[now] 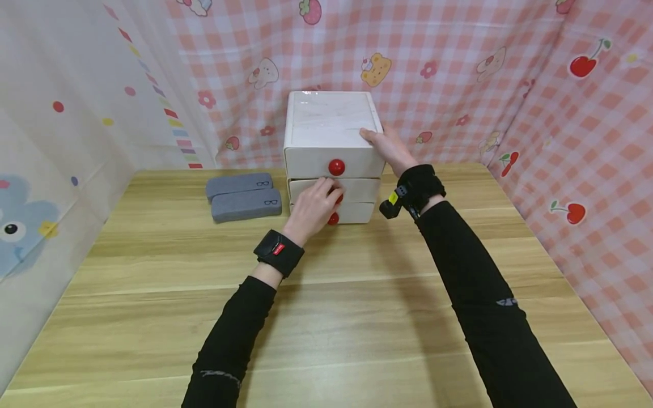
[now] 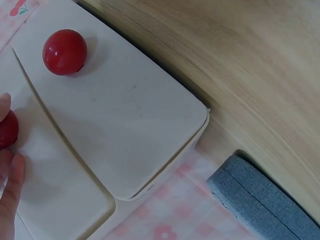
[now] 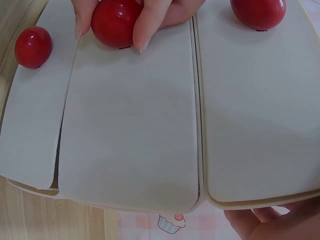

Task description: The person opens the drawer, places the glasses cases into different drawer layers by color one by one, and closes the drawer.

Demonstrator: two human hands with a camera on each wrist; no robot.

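A white three-drawer cabinet (image 1: 326, 120) with a round red knob on each drawer stands at the back of the table. My left hand (image 1: 314, 208) pinches the red knob (image 3: 114, 24) of the middle drawer (image 3: 130, 115) between thumb and fingers. Thin dark gaps run along that drawer's edges. My right hand (image 1: 391, 148) holds the cabinet's right side near the top front corner, thumb on the top and fingers down the side. Above and below the pinched knob are the top drawer's knob (image 1: 336, 167) and the bottom drawer's knob (image 2: 65, 52).
Two grey-blue glasses cases (image 1: 246, 205) lie side by side just left of the cabinet on the wooden table (image 1: 336, 328). A pink checked curtain (image 1: 326, 51) hangs close behind the cabinet and along the right; a white curtain (image 1: 61, 141) borders the left.
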